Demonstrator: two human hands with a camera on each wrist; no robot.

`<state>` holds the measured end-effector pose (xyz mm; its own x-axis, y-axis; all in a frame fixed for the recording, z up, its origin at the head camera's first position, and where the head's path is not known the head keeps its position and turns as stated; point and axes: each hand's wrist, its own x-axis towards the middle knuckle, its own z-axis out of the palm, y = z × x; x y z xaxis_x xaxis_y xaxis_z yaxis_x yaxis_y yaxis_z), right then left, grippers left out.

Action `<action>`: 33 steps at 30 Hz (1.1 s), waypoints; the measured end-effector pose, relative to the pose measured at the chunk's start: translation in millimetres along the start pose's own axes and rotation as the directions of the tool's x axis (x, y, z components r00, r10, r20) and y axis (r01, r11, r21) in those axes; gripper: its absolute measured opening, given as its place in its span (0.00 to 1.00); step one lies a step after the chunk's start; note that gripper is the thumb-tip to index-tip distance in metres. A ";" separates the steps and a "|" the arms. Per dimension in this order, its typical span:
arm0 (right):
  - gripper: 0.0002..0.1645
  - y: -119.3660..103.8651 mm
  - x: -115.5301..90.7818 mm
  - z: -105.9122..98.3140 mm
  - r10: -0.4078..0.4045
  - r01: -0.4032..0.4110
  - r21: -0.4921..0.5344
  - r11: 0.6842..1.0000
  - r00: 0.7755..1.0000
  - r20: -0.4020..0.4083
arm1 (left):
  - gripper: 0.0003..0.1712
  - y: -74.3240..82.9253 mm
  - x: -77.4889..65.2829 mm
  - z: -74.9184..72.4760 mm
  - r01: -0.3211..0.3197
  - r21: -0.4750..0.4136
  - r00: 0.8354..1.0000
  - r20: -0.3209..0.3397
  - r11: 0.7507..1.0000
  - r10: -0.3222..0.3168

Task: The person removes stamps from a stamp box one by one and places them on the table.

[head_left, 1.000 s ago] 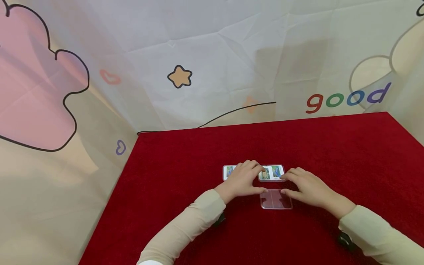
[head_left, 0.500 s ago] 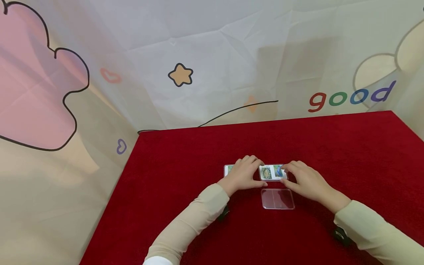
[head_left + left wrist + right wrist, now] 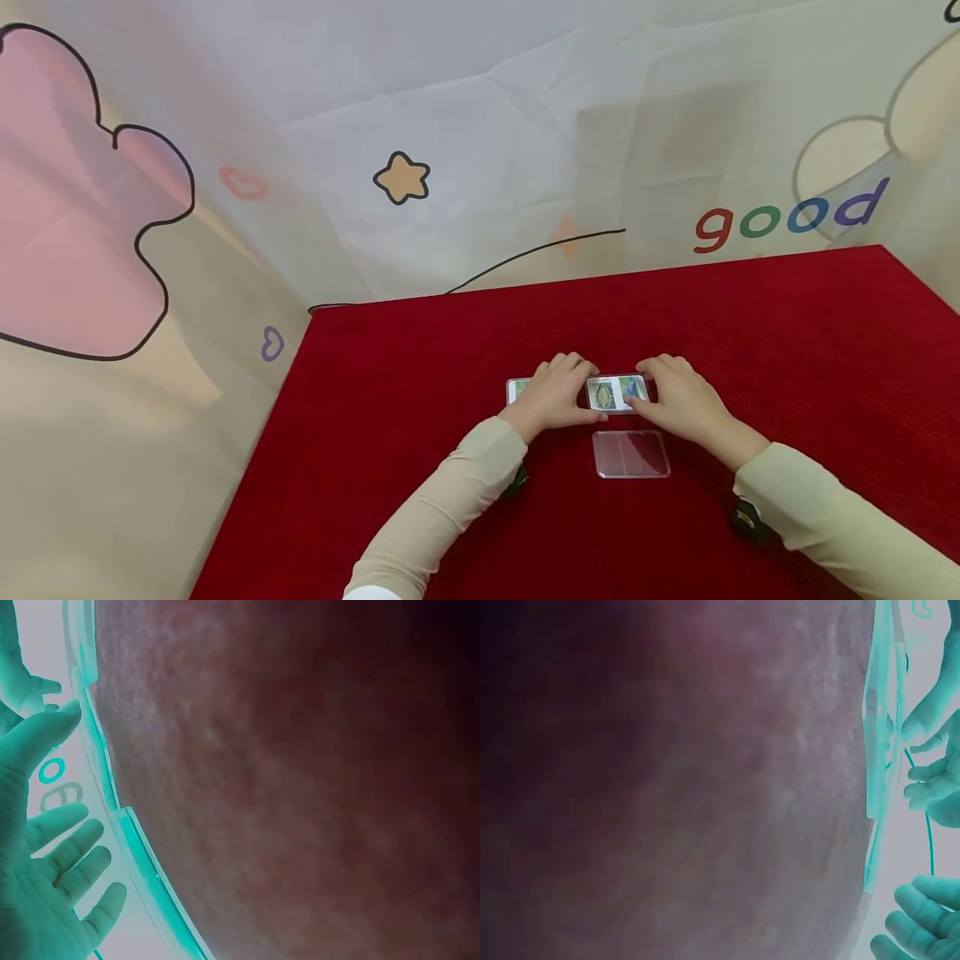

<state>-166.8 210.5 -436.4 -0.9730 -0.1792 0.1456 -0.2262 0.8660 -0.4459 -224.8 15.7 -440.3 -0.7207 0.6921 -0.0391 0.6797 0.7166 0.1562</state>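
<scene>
A small clear plastic case [image 3: 603,395] with two printed pictures in it lies on the red table between the two hands. At its left end my left hand [image 3: 553,396] spreads thumb and index finger, the thumb by the near edge and the index by the far corner. The thumb of my right hand [image 3: 684,402] touches the right-hand picture, while its index is at the far right corner. A second picture case [image 3: 515,389] is mostly hidden behind the left hand. Closer to the person lies a transparent plastic cover [image 3: 632,455]. Fingers look loosely extended in both wrist views.
Red cloth [image 3: 420,367] covers the table. Behind the table hangs a pale printed curtain [image 3: 487,167] with a star, hearts and the word "good". A dark wrist camera [image 3: 748,518] sits under the right sleeve.
My right hand has shifted left, its thumb moving from near the cover onto the right-hand picture. My left thumb has drawn up from the transparent cover to the case's near edge.
</scene>
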 end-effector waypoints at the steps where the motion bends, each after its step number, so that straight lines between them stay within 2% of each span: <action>1: 0.28 -0.5 1.2 0.3 0.007 -0.007 -0.002 1.000 1.000 -0.003 | 0.37 -0.1 1.1 0.2 0.000 0.000 1.000 -0.002 1.000 0.000; 7: 0.25 -1.9 3.2 3.7 0.093 -0.093 0.016 0.995 0.996 -0.001 | 0.37 1.6 5.6 5.2 -0.026 0.030 1.000 0.014 0.999 0.026; 13: 0.24 -1.5 5.2 5.7 0.216 -0.215 0.059 0.975 0.976 -0.009 | 0.38 1.7 7.1 6.4 -0.018 0.042 1.000 0.025 0.999 0.017; 17: 0.23 -3.2 9.1 6.1 0.247 -0.245 0.082 0.966 0.969 -0.015 | 0.40 -1.2 6.8 4.5 -0.003 0.032 1.000 0.029 0.999 0.002; 23: 0.21 -10.9 10.1 6.0 0.305 -0.304 0.060 0.951 0.952 -0.010 | 0.38 -2.2 7.3 5.0 0.006 0.022 0.999 0.037 1.000 -0.007; 33: 0.22 -14.9 13.3 7.8 0.337 -0.338 0.027 0.941 0.941 0.023 | 0.37 -2.0 6.1 4.0 0.013 0.014 0.998 0.054 1.000 -0.014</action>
<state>-176.8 191.6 -434.7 -0.9931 0.1125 -0.0338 0.1145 0.8626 -0.4928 -230.0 18.8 -444.8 -0.7216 0.6858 -0.0944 0.6721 0.7267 0.1421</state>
